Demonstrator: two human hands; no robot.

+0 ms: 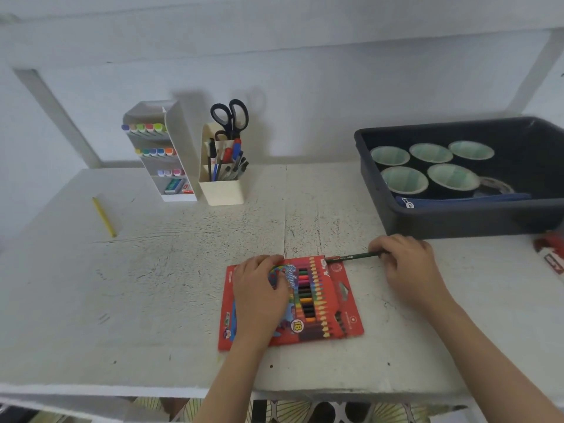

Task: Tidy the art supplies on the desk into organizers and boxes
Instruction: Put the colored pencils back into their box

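- The front edge of the desk (152,285) runs just under my forearms, which both cross it on the way in.
- My left hand (259,288) lies palm-down on the red pencil box (320,297), fingers nearly straight and pressing on the left half of its cover.
- The box lies flat and a little askew, with its long edges slanting against the desk front. Its window shows a row of colour pencils just right of my left fingers.
- My right hand (406,264) is curled round the green pencil (354,257), pinching one end. The pencil lies level and points left, and its other end meets the box's far right corner.
- Between my two hands there is only that pencil and a strip of desktop.
- Left of my left hand a wide stretch of white, scuffed desktop runs to the side edge.
- A yellow pencil (104,217) lies alone on it, well apart, far out to the left and beyond.
- Just beyond my right hand stands the near wall of a grey bin (457,221). It holds five paper cups (451,178) and a blue pouch (457,200) along its near side.
- Right of that hand, at the desk's edge, is a red packet (552,254), cut off by the frame.
- Beyond my left hand, toward the back wall, stands a cream pen cup (221,184) with pens and black scissors (230,117).
- A white marker rack (164,154) stands just left of the cup.
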